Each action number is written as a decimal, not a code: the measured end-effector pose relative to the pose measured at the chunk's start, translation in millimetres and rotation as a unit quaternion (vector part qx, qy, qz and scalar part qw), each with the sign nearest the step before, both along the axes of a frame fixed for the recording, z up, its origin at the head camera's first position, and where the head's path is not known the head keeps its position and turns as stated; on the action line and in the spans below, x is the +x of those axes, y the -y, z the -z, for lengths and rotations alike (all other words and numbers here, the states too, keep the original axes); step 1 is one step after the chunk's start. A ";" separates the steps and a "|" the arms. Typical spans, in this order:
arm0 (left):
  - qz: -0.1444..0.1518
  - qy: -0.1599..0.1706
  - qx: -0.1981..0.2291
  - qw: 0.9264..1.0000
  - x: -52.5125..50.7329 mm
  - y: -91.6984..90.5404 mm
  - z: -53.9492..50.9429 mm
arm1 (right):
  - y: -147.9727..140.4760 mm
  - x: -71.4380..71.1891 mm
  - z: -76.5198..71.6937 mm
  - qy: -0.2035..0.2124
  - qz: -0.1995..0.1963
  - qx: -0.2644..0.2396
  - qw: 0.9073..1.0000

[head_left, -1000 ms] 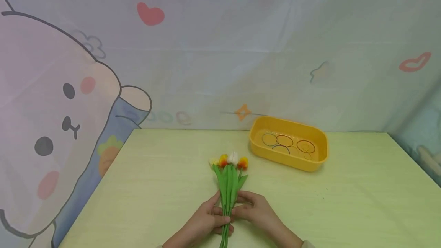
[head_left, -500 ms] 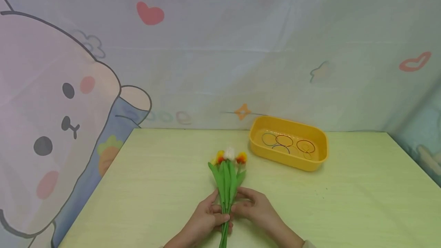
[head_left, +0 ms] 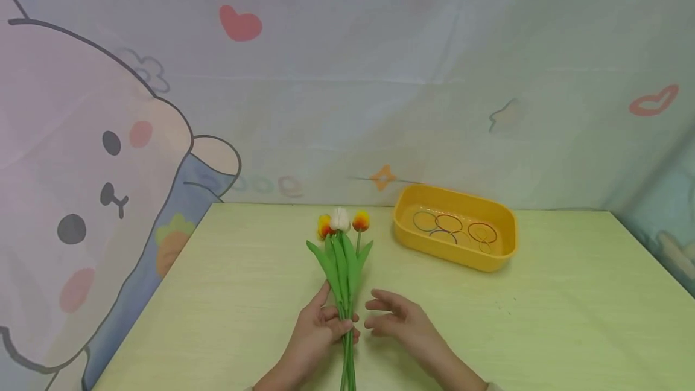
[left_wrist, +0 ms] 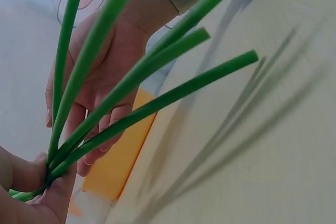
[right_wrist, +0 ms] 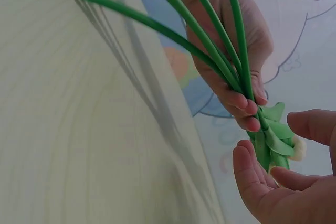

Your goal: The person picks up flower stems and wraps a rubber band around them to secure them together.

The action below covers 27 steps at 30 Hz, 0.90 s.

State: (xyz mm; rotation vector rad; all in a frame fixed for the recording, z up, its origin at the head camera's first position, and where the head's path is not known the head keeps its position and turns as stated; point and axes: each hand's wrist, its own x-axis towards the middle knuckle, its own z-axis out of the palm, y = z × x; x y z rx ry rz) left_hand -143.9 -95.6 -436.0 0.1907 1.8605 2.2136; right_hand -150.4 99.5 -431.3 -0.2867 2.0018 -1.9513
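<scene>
A bunch of artificial tulips with green stems and leaves stands out over the table, its orange-yellow and white heads pointing away from me. My left hand grips the stems below the leaves, thumb across them. In the left wrist view, several stem ends fan out beyond that hand. To the right of the bunch, my right hand is held apart from it, fingers relaxed and slightly bent with nothing in them. The right wrist view shows this same right hand beside the leaves, not touching the stems.
A yellow tray holding several coloured rubber bands sits at the back right of the pale green table. Behind the table hangs a printed cloth with a cartoon animal on the left.
My left hand has raised the tulips and moved them left and away from me. My right hand, earlier touching the stems, has come off them, leaving a gap.
</scene>
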 end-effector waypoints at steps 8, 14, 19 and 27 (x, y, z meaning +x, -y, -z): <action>-0.073 -0.035 -0.011 0.997 1.5 1.0 -11.7 | 13.6 10.9 -2.0 0.006 -0.055 0.002 0.998; -0.108 -0.055 -0.010 0.993 4.5 -2.2 -10.5 | 21.9 19.0 2.2 0.014 -0.086 0.012 0.996; -0.131 -0.069 -0.004 0.989 6.7 -5.7 -8.8 | 27.2 23.0 3.1 0.036 -0.105 0.000 0.994; -0.150 -0.059 0.001 0.987 7.5 -8.6 -4.0 | 32.0 27.5 7.2 0.049 -0.118 -0.050 0.991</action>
